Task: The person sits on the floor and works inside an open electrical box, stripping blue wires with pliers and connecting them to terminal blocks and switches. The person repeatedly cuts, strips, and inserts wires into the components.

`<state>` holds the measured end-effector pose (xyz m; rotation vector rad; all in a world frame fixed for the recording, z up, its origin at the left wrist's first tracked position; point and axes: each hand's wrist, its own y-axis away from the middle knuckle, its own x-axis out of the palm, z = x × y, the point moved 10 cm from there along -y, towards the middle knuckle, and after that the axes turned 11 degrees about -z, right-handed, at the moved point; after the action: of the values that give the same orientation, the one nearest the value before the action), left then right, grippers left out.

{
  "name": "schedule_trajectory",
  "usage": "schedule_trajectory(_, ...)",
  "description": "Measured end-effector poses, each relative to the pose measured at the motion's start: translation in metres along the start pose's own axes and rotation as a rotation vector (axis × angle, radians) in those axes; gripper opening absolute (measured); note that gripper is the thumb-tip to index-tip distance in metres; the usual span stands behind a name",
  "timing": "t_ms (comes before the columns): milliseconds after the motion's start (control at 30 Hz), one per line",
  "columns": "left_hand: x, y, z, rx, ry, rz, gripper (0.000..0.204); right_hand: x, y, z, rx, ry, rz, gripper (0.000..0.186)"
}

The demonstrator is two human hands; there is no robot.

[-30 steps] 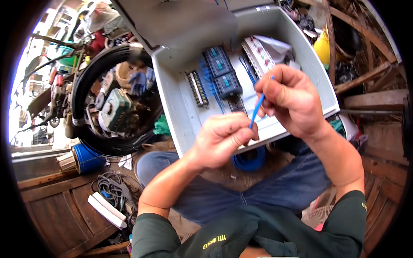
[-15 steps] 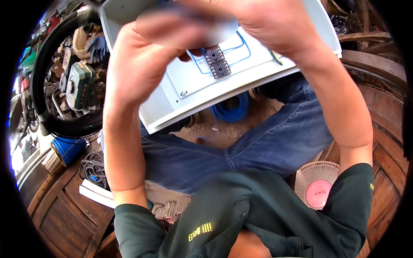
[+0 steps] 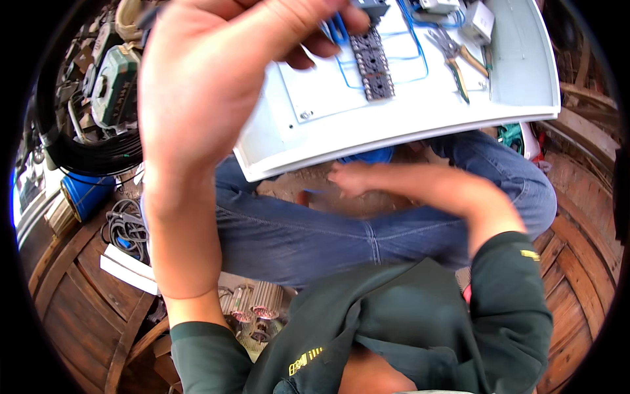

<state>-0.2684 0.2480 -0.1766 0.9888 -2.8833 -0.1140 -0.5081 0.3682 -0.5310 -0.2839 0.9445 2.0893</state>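
My left hand [image 3: 210, 72] is raised over the left part of a white metal enclosure [image 3: 282, 161], thumb and fingers closed together. What lies between the fingertips is hidden at the top edge; blue wire [image 3: 338, 29] shows right beside them. Black relay sockets [image 3: 375, 69] stand in a row on the mounting plate [image 3: 298, 92], with thin blue wires running from them. My right hand [image 3: 351, 178] is low under the enclosure's near edge, beside a partly covered coil of blue wire [image 3: 374, 156]. Its fingers are blurred.
Green-and-yellow-handled pliers [image 3: 457, 65] and a small pale box [image 3: 478, 23] lie inside the enclosure on the right. A black hose coil [image 3: 98, 157] and a green machine [image 3: 117, 85] stand at left. Several ribbed cylinders [image 3: 266, 299] sit near my left side.
My right hand has left the enclosure and dropped beneath its near edge. The left hand stays raised. The view has shifted, bringing the pliers and more sockets into sight.
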Motion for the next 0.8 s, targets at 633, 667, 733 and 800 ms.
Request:
schedule_trajectory(633, 0.029, 0.015, 0.018, -0.270, 0.205, 0.051, 0.031, -0.342, 0.260, 0.129, -0.037, -0.523, -1.251, 0.006)
schedule_trajectory(667, 0.041, 0.019, 0.019, -0.300, 0.234, 0.083, 0.031, -0.353, 0.268, 0.130, -0.029, -0.390, -1.379, 0.006)
schedule_trajectory(733, 0.063, 0.026, 0.018, -0.318, 0.291, 0.138, 0.031, -0.354, 0.266, 0.118, -0.045, -0.506, -1.467, 0.007)
schedule_trajectory(800, 0.073, 0.029, 0.023, -0.363, 0.266, 0.152, 0.024, -0.347, 0.265, 0.110, -0.053, -0.566, -1.500, 0.006)
